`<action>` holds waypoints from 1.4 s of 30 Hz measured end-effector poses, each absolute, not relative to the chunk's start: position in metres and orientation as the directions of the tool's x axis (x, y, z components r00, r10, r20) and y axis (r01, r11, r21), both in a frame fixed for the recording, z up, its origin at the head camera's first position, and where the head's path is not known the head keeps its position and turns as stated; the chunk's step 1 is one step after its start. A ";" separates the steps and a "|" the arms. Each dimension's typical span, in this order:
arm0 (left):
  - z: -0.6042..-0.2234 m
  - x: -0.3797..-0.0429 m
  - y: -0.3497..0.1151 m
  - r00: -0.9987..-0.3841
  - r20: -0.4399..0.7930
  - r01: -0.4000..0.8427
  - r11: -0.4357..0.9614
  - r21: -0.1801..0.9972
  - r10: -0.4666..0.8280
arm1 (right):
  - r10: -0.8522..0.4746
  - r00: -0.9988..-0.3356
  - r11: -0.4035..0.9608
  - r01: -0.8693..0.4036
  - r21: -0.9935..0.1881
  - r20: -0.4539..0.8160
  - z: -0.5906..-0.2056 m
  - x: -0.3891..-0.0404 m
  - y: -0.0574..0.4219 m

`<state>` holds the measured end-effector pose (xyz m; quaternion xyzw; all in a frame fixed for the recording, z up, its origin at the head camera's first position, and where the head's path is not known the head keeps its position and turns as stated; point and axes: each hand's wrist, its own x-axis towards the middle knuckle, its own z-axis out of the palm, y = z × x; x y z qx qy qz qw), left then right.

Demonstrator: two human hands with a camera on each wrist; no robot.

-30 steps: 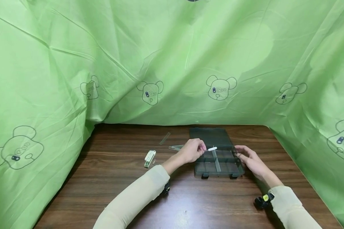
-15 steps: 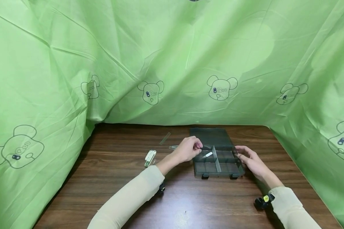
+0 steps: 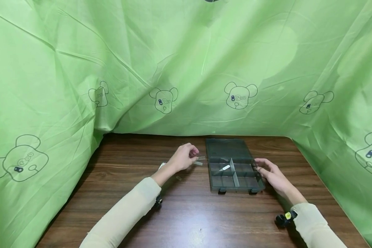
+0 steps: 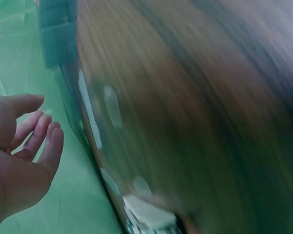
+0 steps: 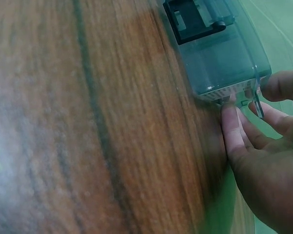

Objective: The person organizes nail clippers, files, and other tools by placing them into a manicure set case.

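Note:
My left hand (image 3: 183,157) hovers above the table left of the dark see-through compartment box (image 3: 222,189). Its fingers are loosely bent with nothing between them, as the left wrist view also shows. Clear strips (image 3: 199,163) lie just beyond the fingertips. In the box's back left compartment rests a small white stick (image 3: 226,167) with a thin pointed end. My right hand (image 3: 274,175) grips the box's right side; in the right wrist view the thumb and fingers close on its edge.
The box's lid (image 3: 227,148) lies folded back behind it. A white device (image 4: 149,213), mostly hidden by the left arm in the head view, lies on the wooden table (image 3: 186,213). A small clear piece (image 3: 178,178) lies near the left wrist. Green cloth (image 3: 186,69) encloses the back and sides.
My left hand has let go of the white stick, which now lies in the box, and has moved left over the clear strips. My right hand has stayed on the box.

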<state>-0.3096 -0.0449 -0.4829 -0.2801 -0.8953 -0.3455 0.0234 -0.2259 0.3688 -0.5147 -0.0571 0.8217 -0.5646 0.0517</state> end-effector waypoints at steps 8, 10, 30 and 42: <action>-0.487 -0.325 -0.075 -0.874 0.245 0.476 0.636 0.607 0.420 | -0.146 -0.989 0.355 -0.036 -0.934 -0.018 -0.515 -0.226 0.369; -0.489 -0.329 -0.081 -0.881 0.246 0.465 0.642 0.609 0.404 | -0.146 -0.989 0.360 -0.037 -0.932 -0.017 -0.515 -0.226 0.369; -0.505 -0.347 -0.109 -0.949 0.134 0.307 0.730 0.610 0.287 | -0.142 -0.990 0.358 -0.029 -0.933 -0.023 -0.514 -0.224 0.368; -0.510 -0.351 -0.104 -0.951 0.120 0.297 0.746 0.595 0.283 | -0.150 -0.989 0.361 -0.045 -0.932 -0.010 -0.515 -0.224 0.368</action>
